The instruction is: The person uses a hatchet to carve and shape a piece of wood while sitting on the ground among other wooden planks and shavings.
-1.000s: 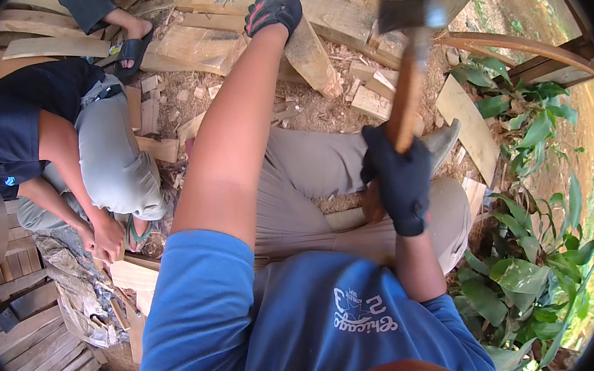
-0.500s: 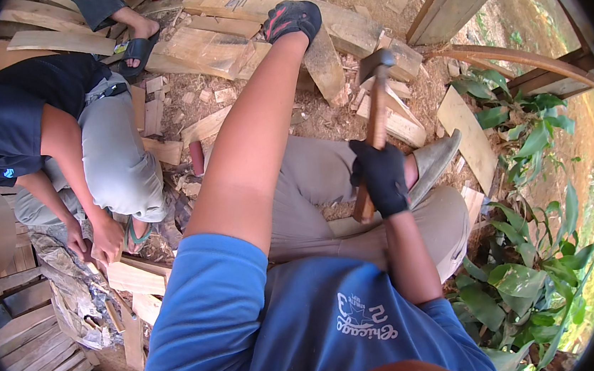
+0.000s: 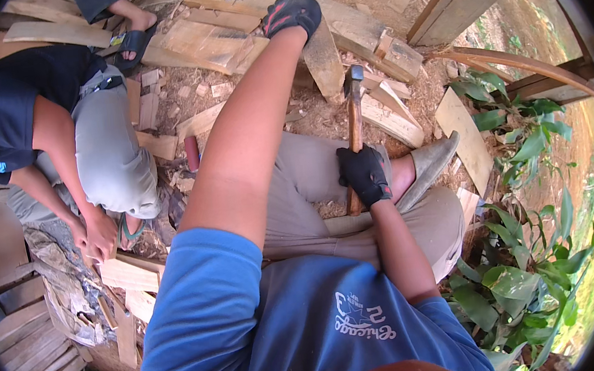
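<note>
Plainly, the right hand (image 3: 365,175) had its grip around the hatchet (image 3: 354,74), low on its handle (image 3: 354,123); the left hand (image 3: 292,18) lay at the far end of a plank (image 3: 324,67), its grip unclear.

Wood block (image 3: 324,67), pale, landmark; left hand (image 3: 292,20), black glove with red marks, closed over its far end; right hand (image 3: 365,176), black glove, wrapped round wooden handle of axe (image 3: 354,119), nearer than the block, metal head just right of it; red cylinder (image 3: 192,153), left of the block; thin board (image 3: 465,139), well right; co-worker (image 3: 37,85), dark shirt, well left; leafy plants (image 3: 517,280), right and nearer
</note>
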`<state>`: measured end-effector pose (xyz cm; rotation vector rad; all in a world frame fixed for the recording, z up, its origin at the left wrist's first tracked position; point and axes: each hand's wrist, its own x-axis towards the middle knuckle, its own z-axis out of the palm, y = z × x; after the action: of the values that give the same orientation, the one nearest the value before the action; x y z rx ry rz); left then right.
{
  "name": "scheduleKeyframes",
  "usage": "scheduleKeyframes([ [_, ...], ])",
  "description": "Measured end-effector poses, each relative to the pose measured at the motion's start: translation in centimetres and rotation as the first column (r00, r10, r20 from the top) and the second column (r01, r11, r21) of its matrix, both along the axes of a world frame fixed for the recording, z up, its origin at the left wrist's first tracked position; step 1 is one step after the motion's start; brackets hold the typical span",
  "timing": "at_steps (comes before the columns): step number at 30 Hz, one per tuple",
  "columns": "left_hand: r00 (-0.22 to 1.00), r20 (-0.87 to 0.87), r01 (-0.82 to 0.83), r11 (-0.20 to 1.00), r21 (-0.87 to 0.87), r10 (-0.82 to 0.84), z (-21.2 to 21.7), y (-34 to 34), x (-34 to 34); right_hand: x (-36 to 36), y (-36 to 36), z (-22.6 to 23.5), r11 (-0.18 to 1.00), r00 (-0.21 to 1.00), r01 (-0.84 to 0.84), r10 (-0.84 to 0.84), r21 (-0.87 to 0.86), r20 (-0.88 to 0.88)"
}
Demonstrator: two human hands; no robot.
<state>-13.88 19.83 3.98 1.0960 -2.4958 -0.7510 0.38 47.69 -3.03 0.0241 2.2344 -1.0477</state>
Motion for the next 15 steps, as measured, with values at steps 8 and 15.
scheduleKeyframes([
  [8,1.0,0.003,0.001,1.0,0.014,-0.002,0.8,0.9,-0.1,3.8,4.1,-4.4,0.947,0.995,0.102,-0.091,-0.303,0.05],
  [15,0.791,-0.589,0.574,0.534,0.62,-0.166,-2.1,-0.6,1.8,6.0,3.9,-5.4,0.974,0.993,0.12,-0.12,-0.193,0.012],
])
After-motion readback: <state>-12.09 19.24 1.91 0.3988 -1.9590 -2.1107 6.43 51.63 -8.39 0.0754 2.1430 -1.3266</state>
